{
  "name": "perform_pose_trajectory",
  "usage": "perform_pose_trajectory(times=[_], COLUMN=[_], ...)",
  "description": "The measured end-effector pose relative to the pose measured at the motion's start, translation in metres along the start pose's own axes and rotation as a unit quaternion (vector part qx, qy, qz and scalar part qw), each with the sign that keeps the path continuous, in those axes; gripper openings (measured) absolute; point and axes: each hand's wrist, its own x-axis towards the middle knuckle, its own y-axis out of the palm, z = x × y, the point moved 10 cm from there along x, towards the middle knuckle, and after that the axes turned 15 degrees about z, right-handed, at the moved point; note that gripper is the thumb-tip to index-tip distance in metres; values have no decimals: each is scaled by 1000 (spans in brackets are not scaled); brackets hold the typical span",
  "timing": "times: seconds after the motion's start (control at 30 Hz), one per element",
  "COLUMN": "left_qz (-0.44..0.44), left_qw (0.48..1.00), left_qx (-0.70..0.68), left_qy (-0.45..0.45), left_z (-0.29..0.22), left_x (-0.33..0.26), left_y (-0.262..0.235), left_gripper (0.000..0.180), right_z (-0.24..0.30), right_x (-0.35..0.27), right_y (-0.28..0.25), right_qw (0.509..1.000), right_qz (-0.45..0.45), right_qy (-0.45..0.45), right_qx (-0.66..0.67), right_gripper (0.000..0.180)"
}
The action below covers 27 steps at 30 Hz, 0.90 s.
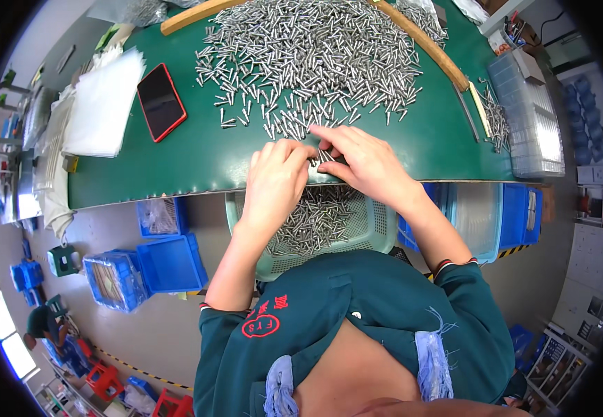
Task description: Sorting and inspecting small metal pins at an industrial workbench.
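Observation:
Across the green tabletop lies a large heap of small silvery metal pins point(315, 52), each slim with a wider end. At the table's front edge my left hand point(274, 174) is closed, fingers curled together, their tips at a few pins. Facing it, my right hand point(367, 163) curves around several loose pins point(324, 156), which show between its thumb and forefinger. Its forefinger reaches the near fringe of the heap. Below the edge, in front of my body, a pale green basket point(383, 233) holds many more pins point(312, 226).
Wooden strips point(426, 45) border the heap. A red-edged phone point(161, 103) and white sheets point(107, 104) lie to the left. Clear plastic boxes point(527, 115) stand at the right. Blue bins point(171, 263) are below the table; another person point(55, 330) sits far left.

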Motion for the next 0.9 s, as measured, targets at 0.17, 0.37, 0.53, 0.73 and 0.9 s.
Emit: perform_pose_trajectory(times=[0.17, 0.37, 0.53, 0.73, 0.9], left_qz=[29, -24, 157, 188, 196], left_qw=[999, 996, 786, 452, 368], left_qx=[-5, -80, -572, -856, -899], left_qy=[38, -5, -172, -166, -133], left_z=[-6, 3, 21, -3, -12], left_x=[-1, -14, -46, -47, -43], left_y=[4, -9, 49, 104, 118], left_gripper=[19, 13, 20, 36, 29], right_z=[0, 13, 11, 13, 27], right_x=[-2, -1, -3, -16, -31], right_y=[1, 2, -1, 5, 10], right_qw=[1000, 995, 992, 996, 997], right_qz=[12, -18, -46, 5, 15], right_qy=[-20, -53, -59, -54, -55], right_qx=[6, -85, -104, -69, -60], right_gripper=[56, 33, 15, 16, 22])
